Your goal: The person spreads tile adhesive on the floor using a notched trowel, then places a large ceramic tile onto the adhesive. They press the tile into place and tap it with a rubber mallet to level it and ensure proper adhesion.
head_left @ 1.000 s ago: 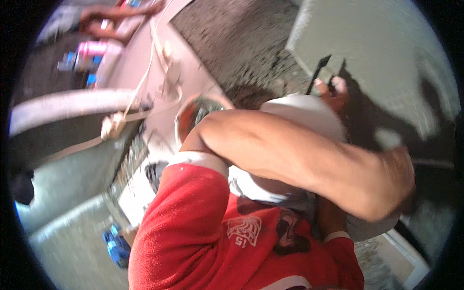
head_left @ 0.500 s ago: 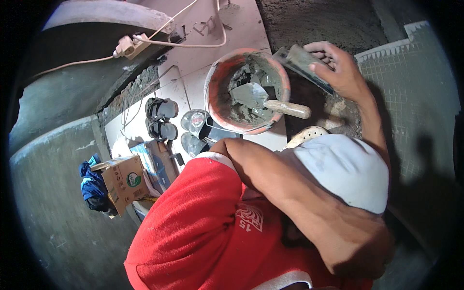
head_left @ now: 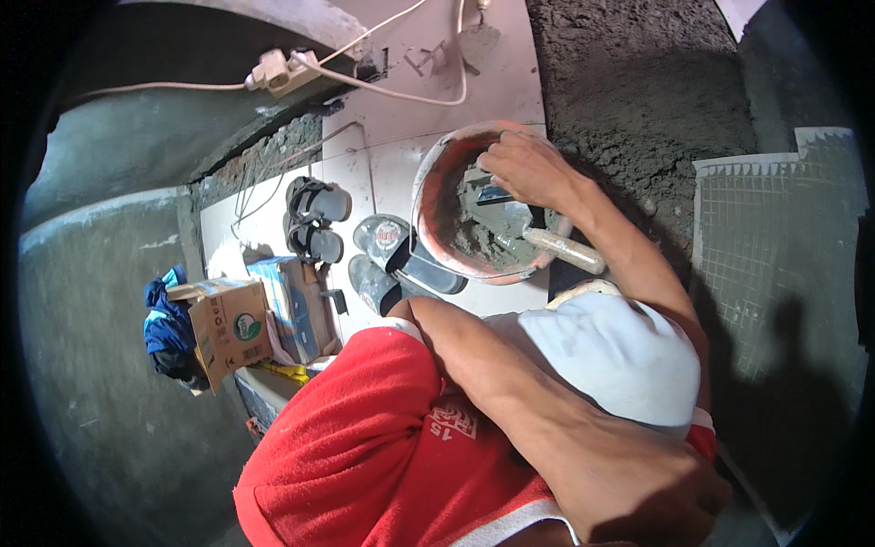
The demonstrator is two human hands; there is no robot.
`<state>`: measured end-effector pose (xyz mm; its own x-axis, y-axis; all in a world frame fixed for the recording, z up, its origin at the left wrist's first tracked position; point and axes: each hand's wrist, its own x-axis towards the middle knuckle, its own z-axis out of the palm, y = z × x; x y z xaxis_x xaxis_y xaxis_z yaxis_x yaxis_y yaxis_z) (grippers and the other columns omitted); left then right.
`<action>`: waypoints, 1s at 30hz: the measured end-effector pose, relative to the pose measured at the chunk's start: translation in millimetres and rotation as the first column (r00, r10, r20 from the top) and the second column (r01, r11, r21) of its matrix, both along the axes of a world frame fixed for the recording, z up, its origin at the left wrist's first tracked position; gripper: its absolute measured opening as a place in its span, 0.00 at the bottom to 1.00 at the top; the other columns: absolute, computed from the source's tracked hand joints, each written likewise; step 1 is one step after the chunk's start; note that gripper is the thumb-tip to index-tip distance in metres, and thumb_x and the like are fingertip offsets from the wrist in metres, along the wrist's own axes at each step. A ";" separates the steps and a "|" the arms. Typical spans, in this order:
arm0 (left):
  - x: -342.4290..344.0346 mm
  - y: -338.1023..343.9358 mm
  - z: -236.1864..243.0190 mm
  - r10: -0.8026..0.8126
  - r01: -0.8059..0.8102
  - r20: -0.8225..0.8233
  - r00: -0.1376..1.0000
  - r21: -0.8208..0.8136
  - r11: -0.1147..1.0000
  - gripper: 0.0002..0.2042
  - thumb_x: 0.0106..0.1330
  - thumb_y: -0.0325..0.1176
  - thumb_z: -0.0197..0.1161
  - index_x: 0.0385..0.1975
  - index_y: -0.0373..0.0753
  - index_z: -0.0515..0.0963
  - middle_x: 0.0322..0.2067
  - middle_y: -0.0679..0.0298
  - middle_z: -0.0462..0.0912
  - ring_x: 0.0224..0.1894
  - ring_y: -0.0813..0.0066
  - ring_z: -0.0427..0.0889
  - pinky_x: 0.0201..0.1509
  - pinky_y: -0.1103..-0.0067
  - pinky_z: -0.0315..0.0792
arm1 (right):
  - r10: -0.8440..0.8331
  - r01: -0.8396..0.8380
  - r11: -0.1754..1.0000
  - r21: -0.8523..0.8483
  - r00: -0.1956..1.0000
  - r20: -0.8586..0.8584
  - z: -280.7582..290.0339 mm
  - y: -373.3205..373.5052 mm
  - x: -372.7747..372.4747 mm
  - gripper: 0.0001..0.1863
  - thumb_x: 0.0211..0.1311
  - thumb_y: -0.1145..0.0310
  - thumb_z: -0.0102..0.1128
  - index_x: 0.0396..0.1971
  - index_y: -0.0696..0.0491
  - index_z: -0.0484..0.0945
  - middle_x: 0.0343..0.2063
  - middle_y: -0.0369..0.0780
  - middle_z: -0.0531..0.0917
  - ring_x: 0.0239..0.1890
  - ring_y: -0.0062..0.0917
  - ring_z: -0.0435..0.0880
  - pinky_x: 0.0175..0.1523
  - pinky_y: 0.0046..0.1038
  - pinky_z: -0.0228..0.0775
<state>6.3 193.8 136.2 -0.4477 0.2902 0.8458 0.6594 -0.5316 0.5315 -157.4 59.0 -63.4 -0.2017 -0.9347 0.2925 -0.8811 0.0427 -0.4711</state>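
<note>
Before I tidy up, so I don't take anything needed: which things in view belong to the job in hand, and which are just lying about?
Job in hand, it seems:
bucket
grey mix inside it
trowel, handle over the rim
flat tool at the right hand

Apparently just lying about:
strappy sandals
slide sandals
cardboard box
dark blue cloth

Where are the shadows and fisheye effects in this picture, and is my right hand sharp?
In the head view, a dark shadow covers part of the grid-marked grey surface at right; also there, black fisheye corners frame the scene; in that same head view, your right hand at the bucket looks fairly sharp.
</note>
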 end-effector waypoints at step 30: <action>-83.5 44.2 48.1 0.448 0.237 0.716 0.535 -0.636 0.734 0.13 0.74 0.30 0.63 0.55 0.34 0.80 0.43 0.53 0.88 0.44 0.70 0.87 0.51 0.72 0.79 | -0.811 0.941 -0.336 0.045 -0.265 -0.521 356.2 525.1 131.7 0.21 0.71 0.75 0.53 0.62 0.59 0.77 0.55 0.50 0.84 0.61 0.48 0.80 0.69 0.49 0.68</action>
